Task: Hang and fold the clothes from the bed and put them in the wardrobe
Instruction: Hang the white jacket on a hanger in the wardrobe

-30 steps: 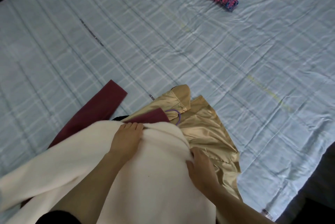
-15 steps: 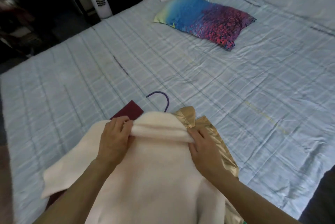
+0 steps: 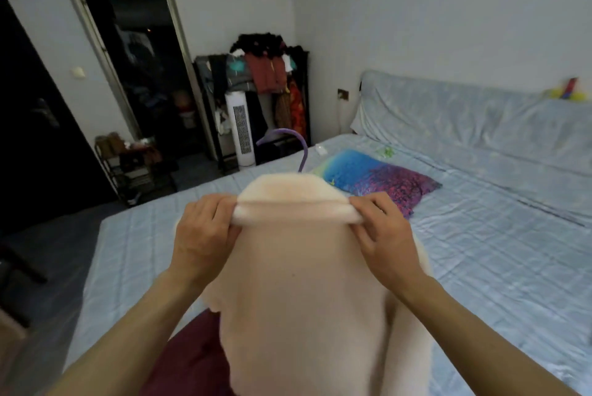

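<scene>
Open checked bedspread [image 3: 480, 267] to the right and left of the raised cream garment [image 3: 298, 283], blocked only by the colourful pillow [image 3: 378, 181] just beyond the purple hanger hook [image 3: 298, 146], a maroon cloth [image 3: 195, 360] below left, the crowded clothes rack [image 3: 266, 81] and white tower fan [image 3: 241, 130] past the bed's far edge.

The cream garment [image 3: 298, 283] is soft, matt fleece; the purple hanger hook [image 3: 299, 146] looks smooth plastic; the bedsheet [image 3: 499, 254] is wrinkled cloth.
</scene>
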